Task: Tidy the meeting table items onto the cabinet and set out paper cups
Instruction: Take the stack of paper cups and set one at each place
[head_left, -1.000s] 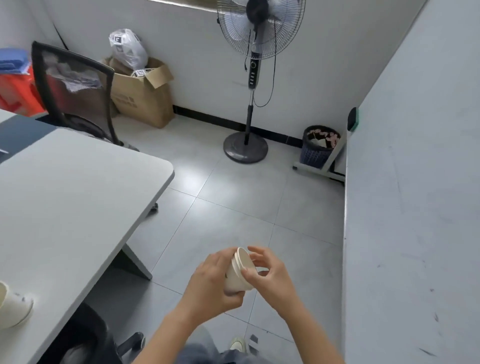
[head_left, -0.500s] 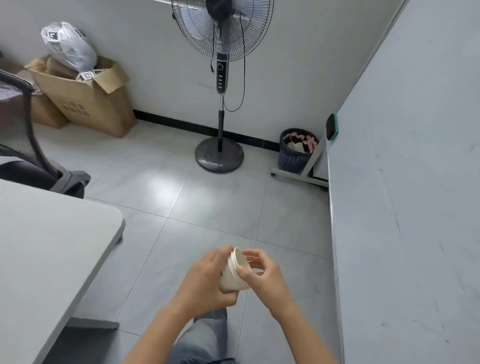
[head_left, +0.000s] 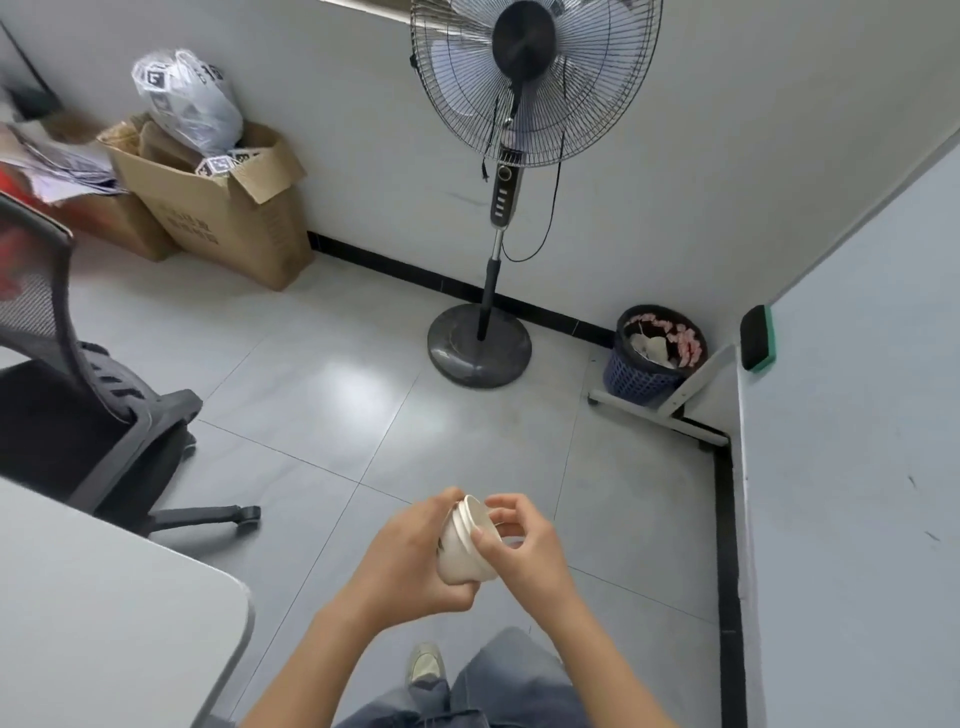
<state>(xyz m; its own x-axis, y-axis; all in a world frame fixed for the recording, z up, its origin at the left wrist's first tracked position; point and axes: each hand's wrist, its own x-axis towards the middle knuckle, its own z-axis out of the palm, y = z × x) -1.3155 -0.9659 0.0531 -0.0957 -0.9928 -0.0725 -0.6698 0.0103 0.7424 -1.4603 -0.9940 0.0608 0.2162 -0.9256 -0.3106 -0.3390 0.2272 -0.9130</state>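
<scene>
A small nested stack of white paper cups (head_left: 464, 546) is held in the lower centre of the frame, above the grey tiled floor (head_left: 322, 395), tilted with its mouth toward the upper right. The body of the stack is gripped by the curled fingers of the left hand (head_left: 410, 561), while its rim is pinched between thumb and fingertips of the right hand (head_left: 524, 556). The rounded corner of a pale grey table (head_left: 104, 613) is seen at the lower left, a black mesh office chair (head_left: 67, 395) at the left edge, a black standing fan (head_left: 535, 78) at the top centre and a dark blue mesh wastebasket (head_left: 644, 369) at the right.
</scene>
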